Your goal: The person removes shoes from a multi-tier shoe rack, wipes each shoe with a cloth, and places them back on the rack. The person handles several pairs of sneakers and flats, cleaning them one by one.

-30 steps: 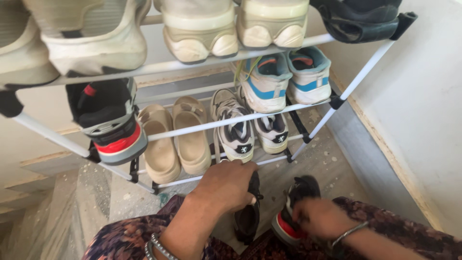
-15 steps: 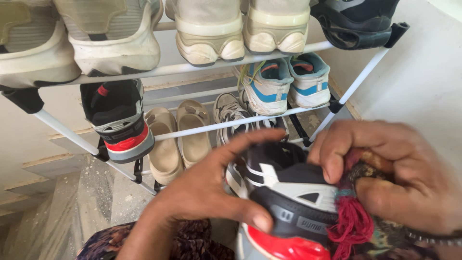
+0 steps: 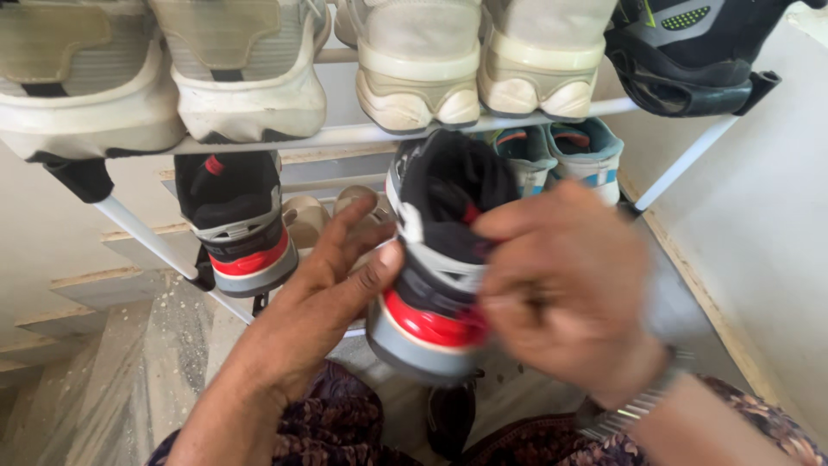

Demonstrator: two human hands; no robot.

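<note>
Sneaker [image 3: 431, 285], black with red-grey heel, held up near the white shoe rack [image 3: 362, 135], heel toward camera. Matching sneaker [image 3: 237, 220] on the middle shelf, left. Left hand [image 3: 323, 298] fingers wrap its left side; right hand [image 3: 561, 293], blurred, grips its right side.

The black, grey and red sneaker [image 3: 435, 259], low by the floor a second ago, has been lifted and now sits heel-up in front of the rack's middle shelf. The left hand [image 3: 323, 298] has shifted to its left side; the right hand [image 3: 561, 285], blurred, covers its right side.
</note>
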